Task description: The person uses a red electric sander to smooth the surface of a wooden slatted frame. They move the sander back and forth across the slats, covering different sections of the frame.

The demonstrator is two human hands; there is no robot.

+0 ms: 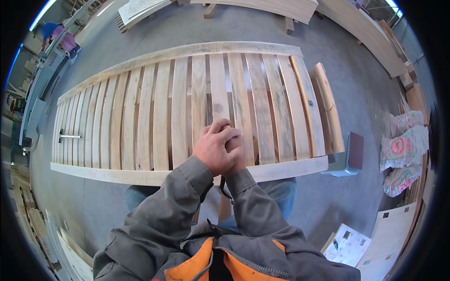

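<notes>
My left hand (pixel 212 149) and my right hand (pixel 236 149) are brought together over the near middle of a long slatted wooden frame (pixel 181 107). Both are closed, with the left partly in front of the right and their fingers overlapping. Whatever lies between the fingers, if anything, is hidden. A black strap or cord (pixel 225 190) hangs just below my wrists, and I cannot see where it begins. At the left end of the slats lies a hammer (pixel 70 136), away from both hands.
A wooden piece (pixel 328 107) adjoins the frame's right end. Beyond it stand a greenish box (pixel 344 166) and printed sacks (pixel 399 149). Stacked boards (pixel 267 8) lie at the back. Panels (pixel 348 246) rest at lower right. Another person (pixel 63 37) works by a machine at far left.
</notes>
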